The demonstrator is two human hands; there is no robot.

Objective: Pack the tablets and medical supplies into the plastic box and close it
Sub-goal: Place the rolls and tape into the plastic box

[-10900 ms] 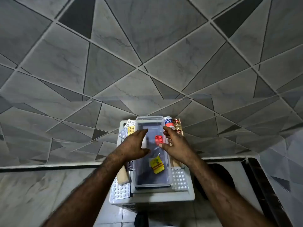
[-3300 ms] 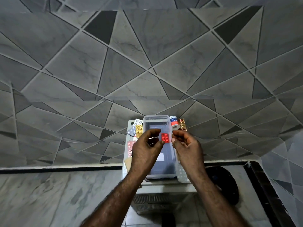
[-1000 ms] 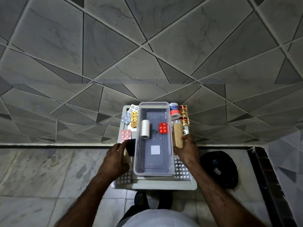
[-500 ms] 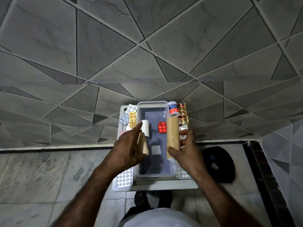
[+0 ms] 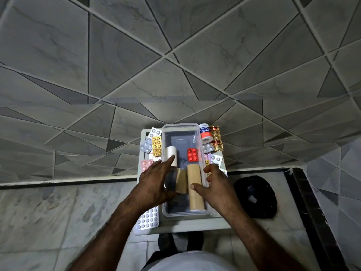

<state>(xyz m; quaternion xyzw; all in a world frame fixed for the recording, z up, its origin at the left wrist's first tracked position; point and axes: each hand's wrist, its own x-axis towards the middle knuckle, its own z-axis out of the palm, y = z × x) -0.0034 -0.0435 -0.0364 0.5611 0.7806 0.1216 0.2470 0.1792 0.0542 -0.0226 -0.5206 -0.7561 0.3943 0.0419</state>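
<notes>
Here the clear plastic box (image 5: 181, 173) sat in the middle of the small grey table (image 5: 183, 224), and two tan bandage rolls lay lengthwise in its near half: the long roll (image 5: 195, 189) along the box's right wall, the short roll (image 5: 180, 180) just left of it. A white roll (image 5: 172, 156) and a red blister pack (image 5: 192, 154) lay farther in. Both hands hovered over the box, left hand (image 5: 154, 181) and right hand (image 5: 216, 185) with fingers spread, gripping nothing. Nudging the rolls flush against the box's walls would probably leave room for the blister strips flanking the box.
</notes>
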